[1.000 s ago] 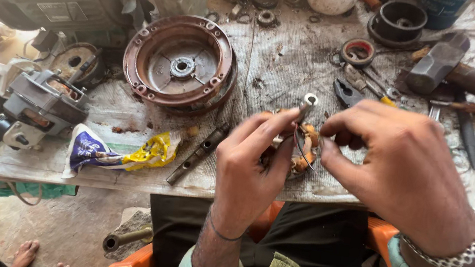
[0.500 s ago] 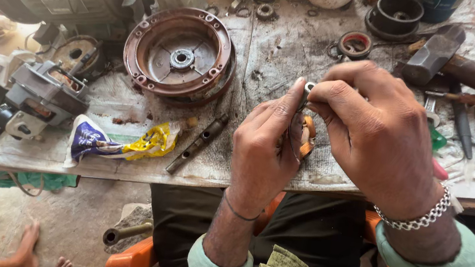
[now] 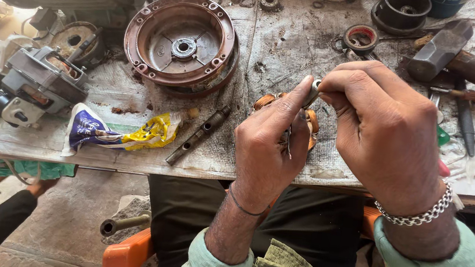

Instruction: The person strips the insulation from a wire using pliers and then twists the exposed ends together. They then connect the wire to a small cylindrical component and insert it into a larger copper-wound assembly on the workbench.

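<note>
Above the near edge of the workbench, held a copper-wound part clear of the surface, between both hands. Left hand closed round it from below, thumb stretched up along a short grey metal tip. Right hand curled over from above, fingertips pinched tight on that same tip. Could not tell how the tip joined the winding; knuckles hid it.

Probably best done with the left hand kept steady as the anchor and the right working only the tip, squarely along its axis, with pressure kept off the thin wire, likely easy to nick.

Winding looked orange-brown and glossy; tip smooth, dull steel, round. Bench covering was coarse woven cloth, stained and gritty. Farther back lay a rusty-brown round motor housing, shallow and dished, with bolt holes round the rim. Just left of the hands lay a dark steel pin and a crumpled blue-and-yellow wrapper; far right, a heavy hammer.
</note>
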Available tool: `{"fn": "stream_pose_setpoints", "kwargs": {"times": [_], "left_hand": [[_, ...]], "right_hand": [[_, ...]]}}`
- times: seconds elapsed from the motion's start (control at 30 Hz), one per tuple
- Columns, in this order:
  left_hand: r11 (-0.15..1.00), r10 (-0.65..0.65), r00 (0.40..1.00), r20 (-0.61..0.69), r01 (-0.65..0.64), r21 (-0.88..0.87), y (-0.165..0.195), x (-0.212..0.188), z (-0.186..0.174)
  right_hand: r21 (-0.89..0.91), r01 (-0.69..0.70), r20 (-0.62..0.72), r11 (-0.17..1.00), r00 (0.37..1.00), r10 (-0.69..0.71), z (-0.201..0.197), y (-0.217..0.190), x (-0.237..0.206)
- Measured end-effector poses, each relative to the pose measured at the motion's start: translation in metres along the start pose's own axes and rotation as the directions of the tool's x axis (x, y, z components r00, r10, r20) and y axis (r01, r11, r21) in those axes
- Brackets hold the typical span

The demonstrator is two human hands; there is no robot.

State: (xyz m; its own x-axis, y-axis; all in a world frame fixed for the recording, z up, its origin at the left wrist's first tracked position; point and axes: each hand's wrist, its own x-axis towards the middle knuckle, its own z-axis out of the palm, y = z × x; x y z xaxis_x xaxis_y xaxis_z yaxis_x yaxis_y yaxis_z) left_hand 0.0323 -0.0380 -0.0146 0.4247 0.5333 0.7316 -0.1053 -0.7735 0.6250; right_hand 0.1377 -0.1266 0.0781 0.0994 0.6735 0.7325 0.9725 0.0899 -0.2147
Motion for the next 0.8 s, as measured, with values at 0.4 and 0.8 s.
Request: {"fn": "stream_pose_setpoints", "kwargs": {"times": [0.4,0.8], "left_hand": [[0.998,-0.053,0.998,-0.015,0.052,-0.041,0.005,-0.002,0.001],[1.0,-0.002,0.998,-0.066,0.003,0.022,0.008,-0.002,0.005]], "right_hand": [[0.076,-0.073,0.132,0.994,0.989,0.062,-0.002,0.016,-0.008],[0.185,-0.223,0.154,0.957,0.968,0.196,-0.007,0.015,-0.009]]}}
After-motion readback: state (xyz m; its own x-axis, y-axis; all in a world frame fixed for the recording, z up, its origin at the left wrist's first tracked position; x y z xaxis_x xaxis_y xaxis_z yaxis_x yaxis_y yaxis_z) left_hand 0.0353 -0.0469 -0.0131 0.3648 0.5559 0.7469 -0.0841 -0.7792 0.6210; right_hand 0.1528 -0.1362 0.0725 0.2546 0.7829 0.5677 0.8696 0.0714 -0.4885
